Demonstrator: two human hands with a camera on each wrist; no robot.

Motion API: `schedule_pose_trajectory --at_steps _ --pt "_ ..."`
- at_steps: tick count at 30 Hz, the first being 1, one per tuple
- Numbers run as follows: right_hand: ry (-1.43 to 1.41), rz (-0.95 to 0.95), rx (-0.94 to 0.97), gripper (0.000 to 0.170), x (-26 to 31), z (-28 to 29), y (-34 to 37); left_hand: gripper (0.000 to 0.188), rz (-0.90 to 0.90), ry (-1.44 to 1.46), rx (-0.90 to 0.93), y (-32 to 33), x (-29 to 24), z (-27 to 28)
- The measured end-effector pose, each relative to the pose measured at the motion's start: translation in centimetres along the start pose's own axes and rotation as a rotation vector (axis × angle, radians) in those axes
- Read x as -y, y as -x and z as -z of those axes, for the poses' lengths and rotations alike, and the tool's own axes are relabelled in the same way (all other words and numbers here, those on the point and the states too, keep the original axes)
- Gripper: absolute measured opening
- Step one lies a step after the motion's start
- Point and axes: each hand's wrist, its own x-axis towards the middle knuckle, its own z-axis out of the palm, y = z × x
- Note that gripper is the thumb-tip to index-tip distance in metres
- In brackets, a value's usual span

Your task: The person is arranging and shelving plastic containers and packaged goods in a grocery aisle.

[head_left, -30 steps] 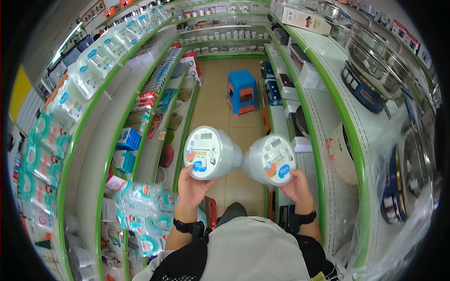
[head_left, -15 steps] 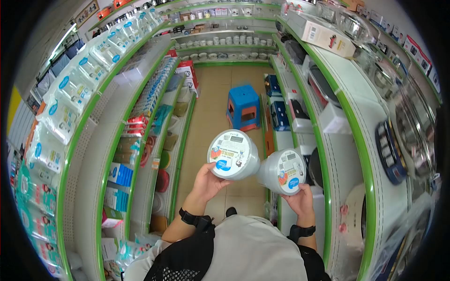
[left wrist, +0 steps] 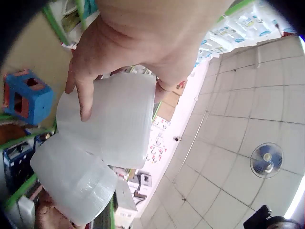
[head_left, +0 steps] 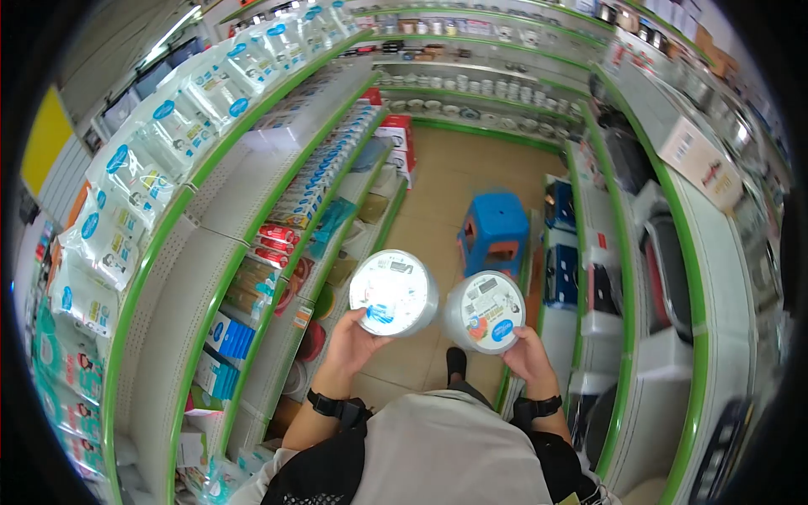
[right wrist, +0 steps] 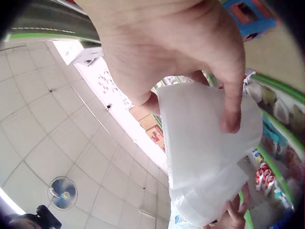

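Observation:
In the head view my left hand (head_left: pixel 352 347) grips a stack of nested translucent plastic bowls (head_left: pixel 394 290), its round white label facing up and glaring in the light. Thumb and fingers spread round the bowls' side in the left wrist view. A slightly smaller stack of the same kind (head_left: pixel 484 311) is in my right hand (head_left: pixel 530 360), its label with blue and orange print also turned up. The right wrist view shows the right thumb (right wrist: pixel 232 112) lying along the bowls' wall. Both stacks are held in front of my body, side by side above the aisle floor.
Green-edged shelves line both sides: wrapped packs (head_left: pixel 172 130) stand on the left one, and a white box (head_left: pixel 703 160) and pans on the right. A blue and orange stool (head_left: pixel 497 229) stands in the aisle. Shelves of bowls (head_left: pixel 488 87) close the far end.
The head view has turned left, so the stool and aisle sit further right. The two stacks, overlapping in view before, now show a narrow gap between them. Both hands keep their hold.

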Motion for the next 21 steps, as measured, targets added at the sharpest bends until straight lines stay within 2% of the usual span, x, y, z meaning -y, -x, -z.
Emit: schedule_pose_trajectory --at_steps 3,5,7,12,16,18,21 --pt "0.035 -0.088 0.077 0.057 3.3 2.0 -9.6 0.059 -0.127 0.005 -0.082 -3.9 -2.8 0.3" --pt "0.052 -0.165 0.136 0.056 5.3 1.1 -15.0 0.059 -0.173 0.044 -0.159 -6.1 -4.7 0.1" --pt "0.133 -0.165 0.154 0.054 7.3 -2.2 -20.2 0.060 -0.226 0.073 -0.189 -8.1 -6.4 0.4" --pt "0.222 -0.334 0.345 0.052 8.0 -6.8 -32.7 0.062 -0.378 0.024 -0.322 -12.3 -10.1 0.4" --pt "0.142 -0.465 0.375 0.051 6.1 -8.5 -41.4 0.062 -0.440 0.161 -0.386 -14.6 -16.7 2.8" --pt "0.072 -0.488 0.355 0.053 5.0 -9.9 -44.2 0.061 -0.489 0.141 -0.438 -16.0 -21.0 4.8" --pt "0.103 -0.468 0.349 0.055 3.7 -12.3 -50.4 0.056 -0.584 -0.003 -0.506 -19.4 -29.2 10.5"
